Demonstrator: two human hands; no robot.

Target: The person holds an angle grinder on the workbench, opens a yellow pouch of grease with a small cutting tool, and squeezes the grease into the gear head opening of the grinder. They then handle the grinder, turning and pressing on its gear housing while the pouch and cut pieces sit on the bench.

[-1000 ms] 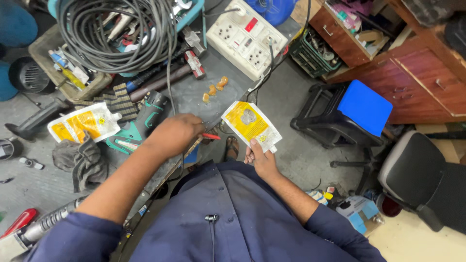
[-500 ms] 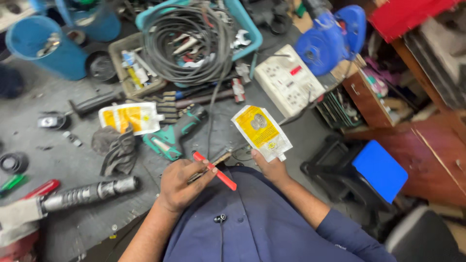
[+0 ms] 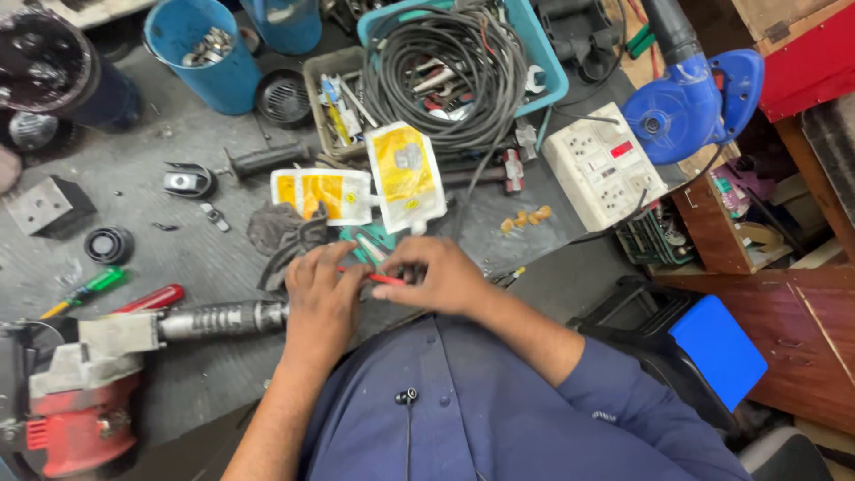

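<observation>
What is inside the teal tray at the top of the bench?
The teal tray holds a big coil of black cable, which spills over its front edge. A few metal tools show through the coil's middle. The tray's floor and anything beneath the coil are covered.

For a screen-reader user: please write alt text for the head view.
Both hands meet over a cluttered grey workbench, the left hand and right hand pinching a thin red tool between them. Just beyond lie two yellow-and-white pouches, a dark rag, a cable coil and a white socket board.

Grey cluttered workbench point(image 3: 178, 258), wooden cabinet point(image 3: 802, 330) right, blue-topped stool point(image 3: 717, 349) beside it
</observation>
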